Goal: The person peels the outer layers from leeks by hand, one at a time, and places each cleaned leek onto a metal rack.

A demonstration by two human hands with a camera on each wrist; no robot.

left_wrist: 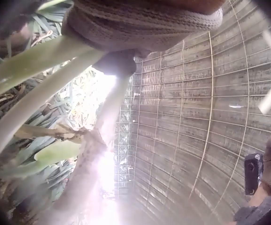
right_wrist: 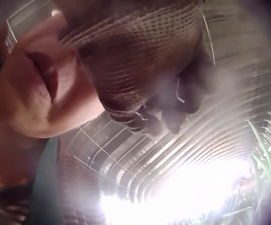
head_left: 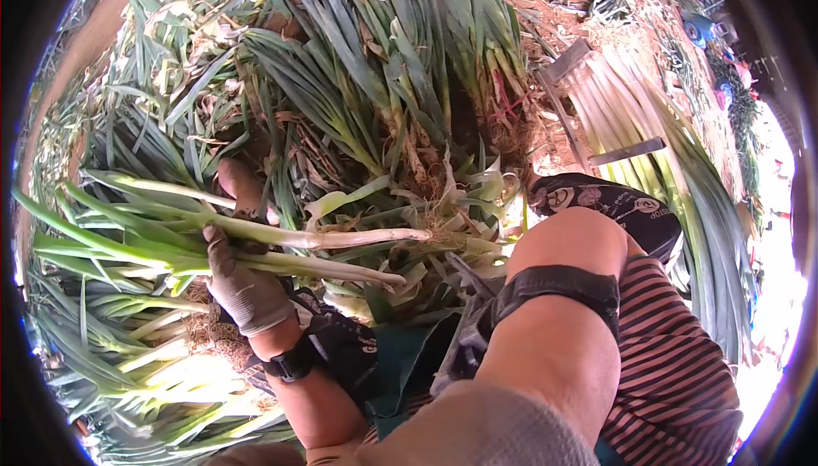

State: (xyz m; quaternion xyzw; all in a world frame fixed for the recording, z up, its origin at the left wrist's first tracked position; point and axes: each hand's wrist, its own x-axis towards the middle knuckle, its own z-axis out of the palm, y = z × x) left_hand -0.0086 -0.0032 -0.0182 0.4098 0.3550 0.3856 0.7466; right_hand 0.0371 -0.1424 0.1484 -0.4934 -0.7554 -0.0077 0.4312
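Note:
My gloved left hand (head_left: 249, 291) grips a few large green onions (head_left: 354, 238), its thumb lying over the stalks. Their pale root ends point right and their green leaves fan out to the left. From the left wrist view, the stalks (left_wrist: 41, 101) run out from under the knitted glove. My right arm is raised close to the head camera, so only the gloved right hand's (head_left: 503, 428) near part shows at the bottom edge. In the right wrist view that right hand (right_wrist: 145, 75) has bent fingers beside a person's chin; what lies inside them is hidden.
Untrimmed green onion bundles (head_left: 375, 66) lie ahead, one with a red tie. More onions (head_left: 162, 364) are piled at left. At right, a metal frame (head_left: 626, 152) holds a row of cleaned stalks (head_left: 618, 104). Loose peelings (head_left: 486, 185) cover the ground near a shoe (head_left: 605, 202).

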